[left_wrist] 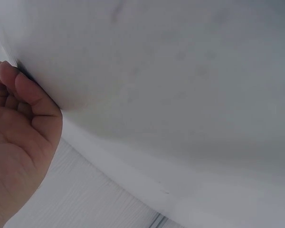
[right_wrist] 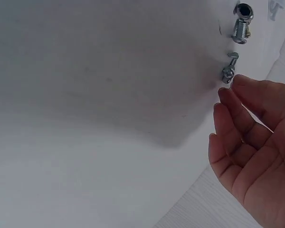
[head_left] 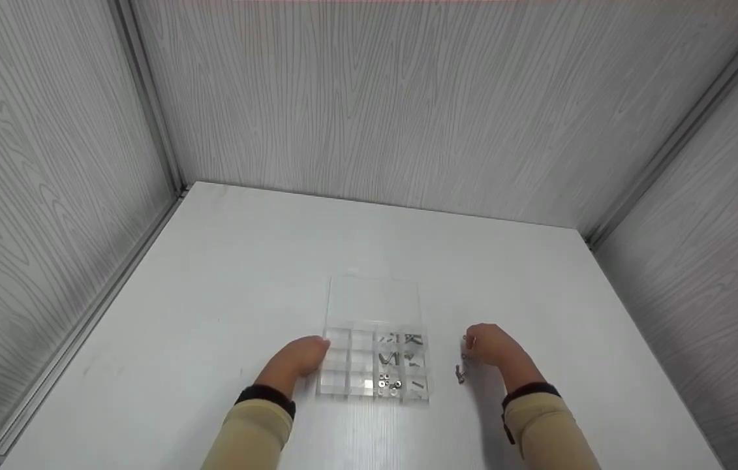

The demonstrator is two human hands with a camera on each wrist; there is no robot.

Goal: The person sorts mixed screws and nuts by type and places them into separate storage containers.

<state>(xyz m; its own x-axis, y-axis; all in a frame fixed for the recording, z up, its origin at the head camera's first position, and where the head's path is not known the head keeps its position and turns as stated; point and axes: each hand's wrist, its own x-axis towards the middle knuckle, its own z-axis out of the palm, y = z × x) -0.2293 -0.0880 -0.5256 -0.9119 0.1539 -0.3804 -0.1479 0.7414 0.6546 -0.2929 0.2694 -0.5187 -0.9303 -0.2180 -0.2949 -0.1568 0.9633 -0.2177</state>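
A clear plastic compartment box (head_left: 362, 365) lies on the table with its lid folded back. Metal screws (head_left: 388, 358) and nuts (head_left: 396, 385) fill several of its right-hand compartments; the left columns are bare. My left hand (head_left: 303, 356) holds the box's left edge, and its curled fingers (left_wrist: 31, 90) show in the left wrist view. To the right of the box my right hand (head_left: 492, 343) reaches down, thumb and forefinger pinching at a small metal screw (right_wrist: 228, 73). Beside it lie more loose screws (head_left: 460, 374), including a thicker bolt (right_wrist: 241, 29).
The white table (head_left: 245, 261) is bordered by grey wood-grain panels (head_left: 375, 98) at the back and both sides. Metal rails (head_left: 153, 117) run along the panel corners. The clear lid (head_left: 374, 298) lies flat behind the compartments.
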